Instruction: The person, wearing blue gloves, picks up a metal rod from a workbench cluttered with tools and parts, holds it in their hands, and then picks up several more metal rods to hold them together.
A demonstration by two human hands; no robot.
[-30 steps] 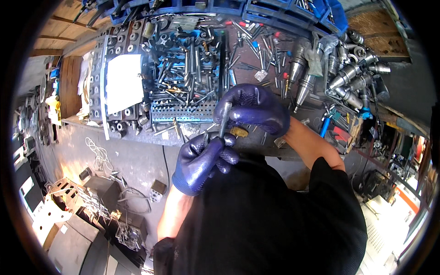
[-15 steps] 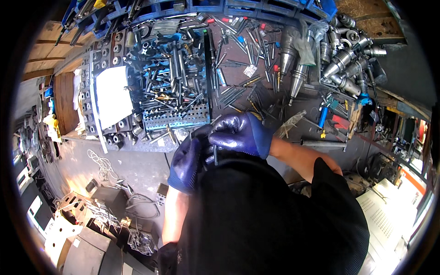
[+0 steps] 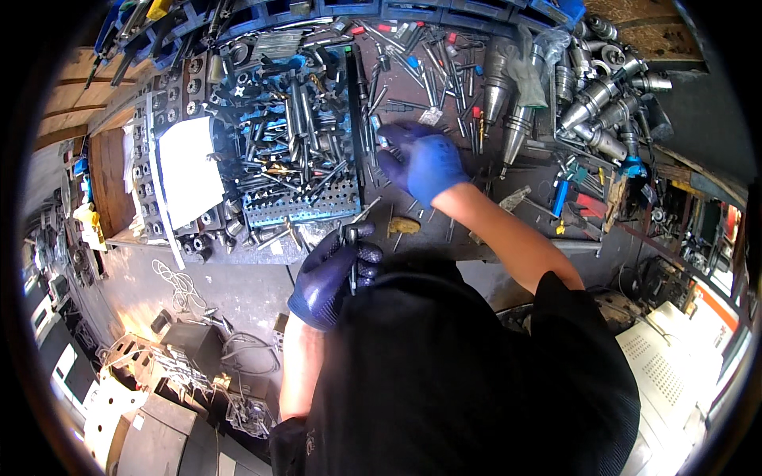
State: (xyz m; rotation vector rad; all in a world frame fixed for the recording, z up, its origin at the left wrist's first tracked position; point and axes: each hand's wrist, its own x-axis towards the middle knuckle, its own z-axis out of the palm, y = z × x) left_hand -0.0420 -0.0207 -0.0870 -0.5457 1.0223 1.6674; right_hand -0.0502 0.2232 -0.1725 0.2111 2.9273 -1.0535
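Observation:
My left hand (image 3: 333,270), in a dark purple coated glove, is closed around a slim dark metal rod-shaped tool (image 3: 354,247) at the bench's near edge; its exact kind I cannot make out. Farther out, my right hand (image 3: 417,159), in a matching glove with a blue back, reaches over the bench. Its fingers are smeared by motion beside a small blue-and-white tube (image 3: 376,123), and whether they touch it does not show. Between the hands and the bench edge lies a yellowish-brown lump (image 3: 404,225). Loose drill bits and cutters surround the right hand.
A blue perforated rack (image 3: 305,210) heaped with cutters stands left of centre, beside a white paper sheet (image 3: 190,170) and a row of collets (image 3: 193,87). Large tool holders (image 3: 599,107) pile up at the back right. Blue bins (image 3: 413,12) line the far edge.
My right hand has left my left hand and moved forward over the bench. The yellowish-brown lump is now uncovered. My left hand stays near the edge, its held tool now in plainer view.

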